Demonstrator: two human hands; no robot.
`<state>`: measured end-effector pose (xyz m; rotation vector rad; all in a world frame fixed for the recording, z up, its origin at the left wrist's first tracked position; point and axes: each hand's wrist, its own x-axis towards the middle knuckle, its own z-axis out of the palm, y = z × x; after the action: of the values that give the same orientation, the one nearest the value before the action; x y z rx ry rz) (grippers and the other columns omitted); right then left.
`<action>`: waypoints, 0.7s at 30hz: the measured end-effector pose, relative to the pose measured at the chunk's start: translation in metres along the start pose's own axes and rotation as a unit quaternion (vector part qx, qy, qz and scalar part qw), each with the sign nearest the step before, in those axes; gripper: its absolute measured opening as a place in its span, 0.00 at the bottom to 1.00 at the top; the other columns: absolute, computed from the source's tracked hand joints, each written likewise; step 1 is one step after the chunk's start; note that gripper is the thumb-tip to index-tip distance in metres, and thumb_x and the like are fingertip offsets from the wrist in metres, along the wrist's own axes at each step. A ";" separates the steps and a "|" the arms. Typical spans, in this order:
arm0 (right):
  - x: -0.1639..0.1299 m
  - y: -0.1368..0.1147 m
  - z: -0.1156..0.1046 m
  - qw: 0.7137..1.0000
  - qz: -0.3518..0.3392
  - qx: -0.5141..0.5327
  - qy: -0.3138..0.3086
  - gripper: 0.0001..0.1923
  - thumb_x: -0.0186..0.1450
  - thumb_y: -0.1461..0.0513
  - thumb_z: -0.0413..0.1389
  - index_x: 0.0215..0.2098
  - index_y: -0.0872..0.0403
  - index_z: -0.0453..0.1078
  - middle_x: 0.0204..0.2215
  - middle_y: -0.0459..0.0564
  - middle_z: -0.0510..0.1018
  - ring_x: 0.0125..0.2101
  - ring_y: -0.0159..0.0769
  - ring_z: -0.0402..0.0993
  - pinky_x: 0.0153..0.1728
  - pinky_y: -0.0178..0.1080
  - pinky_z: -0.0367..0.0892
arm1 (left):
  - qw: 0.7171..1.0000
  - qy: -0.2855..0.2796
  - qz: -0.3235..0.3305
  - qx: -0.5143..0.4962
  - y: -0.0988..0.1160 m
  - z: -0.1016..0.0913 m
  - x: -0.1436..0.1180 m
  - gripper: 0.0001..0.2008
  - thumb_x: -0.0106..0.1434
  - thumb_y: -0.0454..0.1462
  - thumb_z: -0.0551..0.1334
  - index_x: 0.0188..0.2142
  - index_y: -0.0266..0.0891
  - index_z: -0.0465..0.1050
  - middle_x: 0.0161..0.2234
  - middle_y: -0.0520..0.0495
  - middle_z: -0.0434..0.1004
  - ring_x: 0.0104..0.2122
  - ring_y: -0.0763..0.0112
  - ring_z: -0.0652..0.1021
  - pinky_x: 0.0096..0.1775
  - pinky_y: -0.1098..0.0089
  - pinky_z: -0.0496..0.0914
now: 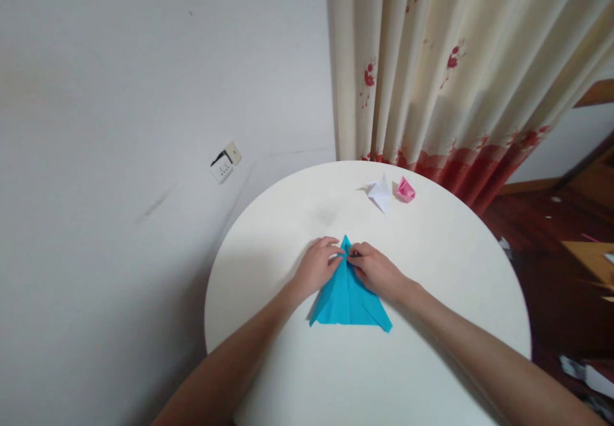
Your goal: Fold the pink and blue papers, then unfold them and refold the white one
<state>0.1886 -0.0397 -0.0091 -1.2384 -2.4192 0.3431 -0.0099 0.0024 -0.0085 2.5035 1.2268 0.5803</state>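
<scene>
A sheet of blue origami paper (pixel 348 298), folded into a tapering triangle, lies on the white round table with its narrow tip pointing away from me. Creases run down its length, and its wide edge faces me. My left hand (pixel 318 265) pinches the paper's left side near the tip, thumb and index finger closed on it. From the right, my right hand (pixel 373 267) grips the opposite edge at about the same height, its fingertips almost meeting those of the left. The fingers partly cover the folds just below the tip.
Toward the far edge of the table (pixel 268 234) stand a white paper crane (pixel 380 193) and a pink folded paper piece (pixel 405 190). A wall with a socket (pixel 222 169) rises on the left. Behind the table hangs a cream and red curtain (pixel 432 80).
</scene>
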 end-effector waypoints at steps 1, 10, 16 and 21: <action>0.000 0.001 -0.001 1.000 0.000 0.007 0.001 0.13 0.67 0.69 0.50 0.42 0.57 0.76 0.43 0.56 0.75 0.46 0.41 0.70 0.51 0.41 0.66 | 1.000 -0.002 0.015 0.003 -0.003 0.001 0.000 0.12 0.66 0.38 0.59 0.48 0.43 0.77 0.56 0.44 0.73 0.56 0.61 0.72 0.59 0.60 0.64; -0.005 0.000 -0.007 0.999 0.020 0.023 -0.019 0.13 0.67 0.67 0.51 0.43 0.55 0.77 0.47 0.55 0.77 0.51 0.40 0.71 0.53 0.39 0.66 | 0.986 -0.121 0.087 0.069 -0.012 0.000 -0.005 0.25 0.73 0.44 0.48 0.67 0.45 0.56 0.69 0.48 0.53 0.69 0.61 0.53 0.65 0.55 0.54; -0.006 0.002 -0.005 1.000 0.021 0.021 -0.009 0.14 0.67 0.62 0.55 0.49 0.57 0.75 0.51 0.57 0.76 0.54 0.44 0.71 0.56 0.42 0.65 | 0.984 -0.137 0.088 0.078 -0.010 -0.002 -0.004 0.26 0.73 0.45 0.48 0.68 0.45 0.53 0.69 0.48 0.51 0.69 0.62 0.53 0.65 0.55 0.52; -0.005 0.006 0.000 1.000 0.001 0.020 0.009 0.15 0.66 0.61 0.58 0.50 0.57 0.75 0.54 0.58 0.75 0.56 0.45 0.69 0.59 0.45 0.62 | 0.984 -0.143 0.085 0.066 -0.012 -0.001 -0.004 0.26 0.72 0.46 0.49 0.68 0.48 0.52 0.69 0.49 0.52 0.69 0.63 0.53 0.65 0.54 0.52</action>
<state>0.1960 -0.0404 -0.0126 -1.2231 -2.3845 0.3768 -0.0213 0.0063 -0.0134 2.7029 0.9807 0.1677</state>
